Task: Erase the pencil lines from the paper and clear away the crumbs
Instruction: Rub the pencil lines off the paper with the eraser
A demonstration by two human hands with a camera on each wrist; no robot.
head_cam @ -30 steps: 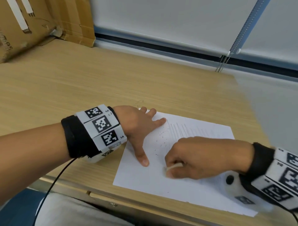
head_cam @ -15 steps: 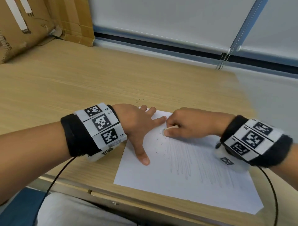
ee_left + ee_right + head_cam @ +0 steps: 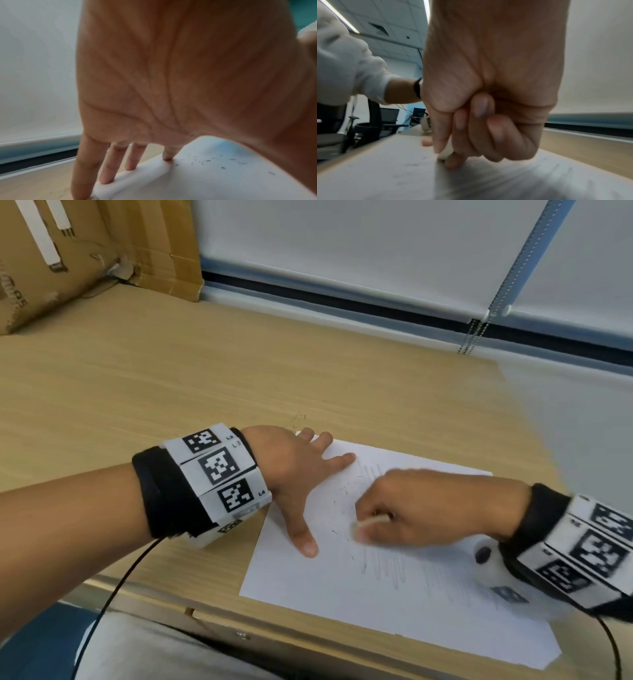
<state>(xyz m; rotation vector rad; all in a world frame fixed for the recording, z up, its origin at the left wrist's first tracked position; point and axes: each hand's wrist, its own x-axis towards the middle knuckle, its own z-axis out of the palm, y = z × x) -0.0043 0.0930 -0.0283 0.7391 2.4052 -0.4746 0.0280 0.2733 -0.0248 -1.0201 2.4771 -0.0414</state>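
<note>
A white sheet of paper (image 3: 342, 594) lies near the desk's front edge, with faint vertical pencil lines (image 3: 390, 570) across its middle. My left hand (image 3: 301, 474) lies flat on the sheet's left part, fingers spread and straight, holding it down; the left wrist view shows the fingertips (image 3: 106, 180) on the paper's edge. My right hand (image 3: 404, 508) pinches a small white eraser (image 3: 363, 523) and presses it onto the lines; the eraser (image 3: 447, 151) also shows in the right wrist view. Dark crumbs (image 3: 342, 501) dot the paper between both hands, and crumbs (image 3: 205, 161) show in the left wrist view.
The wooden desk (image 3: 171, 388) stretches away to the left and back. Cardboard boxes (image 3: 68, 251) stand at the back left corner. A blind's bead chain (image 3: 476, 333) hangs at the back right. A few crumbs (image 3: 298, 421) lie on the desk beyond my left hand.
My right hand has pulled the eraser back toward me from the sheet's far edge, a stroke down the lines. The left hand has stayed put.
</note>
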